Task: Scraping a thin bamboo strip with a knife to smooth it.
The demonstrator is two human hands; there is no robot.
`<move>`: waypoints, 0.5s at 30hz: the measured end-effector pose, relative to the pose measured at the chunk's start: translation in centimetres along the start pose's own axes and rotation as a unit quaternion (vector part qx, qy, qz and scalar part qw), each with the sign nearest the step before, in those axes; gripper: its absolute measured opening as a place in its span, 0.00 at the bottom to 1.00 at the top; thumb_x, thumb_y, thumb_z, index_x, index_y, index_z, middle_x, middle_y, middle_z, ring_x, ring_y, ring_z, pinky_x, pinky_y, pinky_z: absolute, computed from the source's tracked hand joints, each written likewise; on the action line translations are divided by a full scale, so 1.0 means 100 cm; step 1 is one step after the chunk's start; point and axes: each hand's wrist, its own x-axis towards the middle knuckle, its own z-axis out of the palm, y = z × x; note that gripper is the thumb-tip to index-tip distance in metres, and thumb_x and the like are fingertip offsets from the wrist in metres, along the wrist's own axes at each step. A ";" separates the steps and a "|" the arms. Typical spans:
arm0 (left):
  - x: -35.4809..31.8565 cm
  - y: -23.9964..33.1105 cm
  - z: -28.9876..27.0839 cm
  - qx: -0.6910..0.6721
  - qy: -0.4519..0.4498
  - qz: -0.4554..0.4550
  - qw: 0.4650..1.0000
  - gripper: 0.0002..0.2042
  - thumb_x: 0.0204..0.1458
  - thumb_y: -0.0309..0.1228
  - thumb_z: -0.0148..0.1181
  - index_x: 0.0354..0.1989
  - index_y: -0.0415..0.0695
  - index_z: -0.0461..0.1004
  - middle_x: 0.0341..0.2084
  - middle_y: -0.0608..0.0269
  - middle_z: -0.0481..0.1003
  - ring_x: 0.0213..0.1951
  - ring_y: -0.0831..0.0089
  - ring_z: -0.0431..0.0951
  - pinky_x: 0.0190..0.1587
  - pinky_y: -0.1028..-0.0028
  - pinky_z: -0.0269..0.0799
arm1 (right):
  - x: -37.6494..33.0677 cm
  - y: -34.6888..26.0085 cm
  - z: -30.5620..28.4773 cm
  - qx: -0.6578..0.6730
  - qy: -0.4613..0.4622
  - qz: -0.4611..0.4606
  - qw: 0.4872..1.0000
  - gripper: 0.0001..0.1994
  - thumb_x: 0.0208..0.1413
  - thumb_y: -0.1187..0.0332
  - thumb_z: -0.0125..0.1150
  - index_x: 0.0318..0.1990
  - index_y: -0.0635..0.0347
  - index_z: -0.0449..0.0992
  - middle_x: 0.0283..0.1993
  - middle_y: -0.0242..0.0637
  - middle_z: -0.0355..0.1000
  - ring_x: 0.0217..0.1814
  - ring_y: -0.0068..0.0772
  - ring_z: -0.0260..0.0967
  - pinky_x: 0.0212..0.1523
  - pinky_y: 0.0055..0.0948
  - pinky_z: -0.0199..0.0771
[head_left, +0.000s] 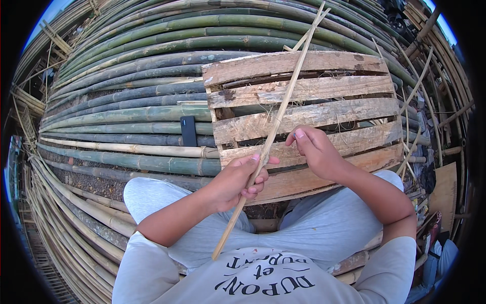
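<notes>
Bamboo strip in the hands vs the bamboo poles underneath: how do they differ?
The bamboo strip is thin, flat and pale tan; the bamboo poles are thick, round and mostly green or grey-green. The strip runs up and away from the person, gripped in the left hand, with the right hand beside it; the poles lie stacked crosswise, untouched. The strip crosses the wooden pallet; the poles lie under it. Both are long and straight.

Both forearms come up from the lower part of the frame and meet near the middle. Left hand (pixel 238 178) sits centre frame, fingers curled into a loose fist, thumb pointing right. Right hand (pixel 315 150) is just right of centre and a bit higher, wrist bent, fingertips pinched together with one nail showing. The two hands are close but not touching.
</notes>
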 end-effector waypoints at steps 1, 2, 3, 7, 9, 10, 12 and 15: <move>-0.001 0.001 0.002 0.000 0.000 0.000 1.000 0.20 0.70 0.42 0.34 0.61 0.44 0.60 0.25 0.68 0.66 0.19 0.82 0.62 0.20 0.83 0.58 | -0.001 0.000 0.000 0.000 0.000 0.000 1.000 0.18 0.65 0.57 0.52 0.31 0.64 0.74 0.19 0.34 0.66 0.20 0.28 0.61 0.24 0.31 0.61; -0.005 0.004 0.005 -0.019 0.005 0.001 1.000 0.16 0.70 0.42 0.35 0.55 0.45 0.60 0.26 0.68 0.66 0.18 0.83 0.60 0.19 0.83 0.56 | -0.002 -0.002 0.001 -0.047 -0.011 -0.037 0.998 0.18 0.65 0.58 0.51 0.31 0.65 0.74 0.18 0.36 0.65 0.20 0.31 0.61 0.24 0.33 0.62; -0.008 0.006 0.009 -0.038 0.012 0.002 0.999 0.13 0.70 0.43 0.35 0.49 0.47 0.60 0.27 0.67 0.65 0.18 0.83 0.58 0.18 0.84 0.54 | -0.003 -0.004 0.001 -0.093 -0.022 -0.075 0.993 0.17 0.66 0.59 0.50 0.31 0.65 0.73 0.18 0.37 0.64 0.20 0.33 0.60 0.24 0.34 0.62; -0.011 0.009 0.013 -0.035 0.016 0.019 0.999 0.11 0.69 0.42 0.39 0.46 0.48 0.59 0.27 0.67 0.65 0.18 0.83 0.58 0.18 0.83 0.55 | -0.004 -0.007 0.003 -0.119 -0.012 -0.047 0.992 0.19 0.65 0.57 0.52 0.30 0.64 0.73 0.18 0.34 0.63 0.20 0.29 0.60 0.24 0.34 0.62; -0.011 0.009 0.013 0.009 0.039 0.035 0.999 0.12 0.68 0.43 0.42 0.46 0.47 0.59 0.28 0.65 0.66 0.19 0.81 0.64 0.18 0.83 0.57 | -0.003 -0.009 0.008 -0.058 0.007 -0.005 0.998 0.20 0.64 0.54 0.56 0.29 0.63 0.73 0.17 0.29 0.62 0.21 0.22 0.58 0.23 0.30 0.59; -0.010 0.007 0.013 0.009 0.038 0.035 0.999 0.12 0.68 0.43 0.42 0.46 0.47 0.59 0.28 0.65 0.66 0.19 0.81 0.64 0.18 0.83 0.57 | -0.001 -0.008 0.008 -0.058 0.007 -0.005 0.998 0.20 0.64 0.54 0.56 0.29 0.63 0.73 0.17 0.29 0.62 0.21 0.22 0.58 0.23 0.30 0.59; -0.006 0.001 0.013 0.093 0.083 0.082 0.989 0.13 0.67 0.42 0.45 0.46 0.45 0.58 0.30 0.62 0.68 0.22 0.76 0.73 0.18 0.81 0.60 | 0.002 -0.005 0.008 0.002 -0.026 0.085 0.996 0.20 0.61 0.52 0.61 0.29 0.62 0.75 0.18 0.25 0.62 0.22 0.15 0.56 0.22 0.25 0.57; -0.006 -0.002 0.017 0.127 0.106 0.127 0.978 0.11 0.66 0.39 0.47 0.44 0.43 0.60 0.33 0.58 0.72 0.25 0.72 0.77 0.18 0.81 0.62 | 0.003 -0.009 0.011 -0.016 -0.024 0.133 0.991 0.18 0.61 0.53 0.62 0.35 0.64 0.76 0.21 0.22 0.63 0.23 0.12 0.56 0.23 0.21 0.58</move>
